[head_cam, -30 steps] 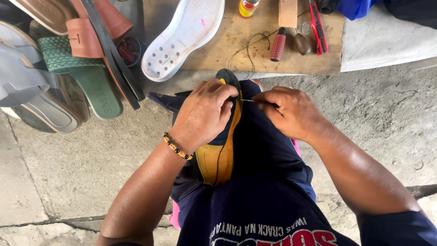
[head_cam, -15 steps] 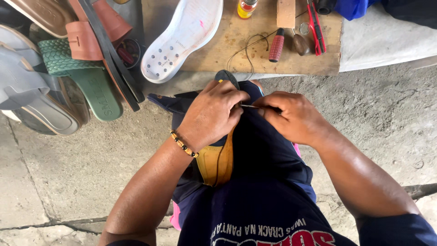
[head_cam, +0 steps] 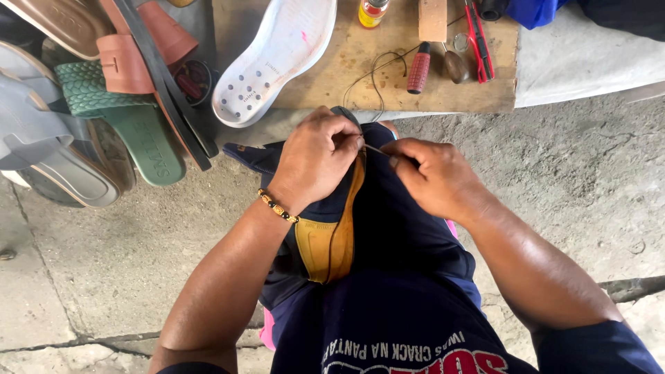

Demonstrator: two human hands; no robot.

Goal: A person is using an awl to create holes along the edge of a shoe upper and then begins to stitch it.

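Since the earlier frame the right hand [head_cam: 433,176] has edged a little closer to the left hand [head_cam: 315,163], and the yellow shoe [head_cam: 332,232] has hardly shifted. Beyond the hands lies a wooden board [head_cam: 374,83] carrying a white sole [head_cam: 273,59], a red-handled awl [head_cam: 418,69], a small bottle [head_cam: 372,12], a wood block [head_cam: 433,17] and red pliers [head_cam: 478,38]. At the far left sandals are piled, a green one [head_cam: 125,118] among them. Nothing stands between the hands and the shoe, but the left hand covers the shoe's far end. The shoe rests on the person's lap, clamped between dark blue shorts [head_cam: 402,228]; its long axis runs near to far, with the heel toward the person and the toe toward the board. The left hand's fingers are curled shut around the shoe's upper edge. The right hand's thumb and forefinger are pinched on a thin needle [head_cam: 377,149] that bridges the gap between the hands. A dark thread [head_cam: 334,242] runs down inside the shoe. The toe is hidden, and the needle's tip cannot be made out.
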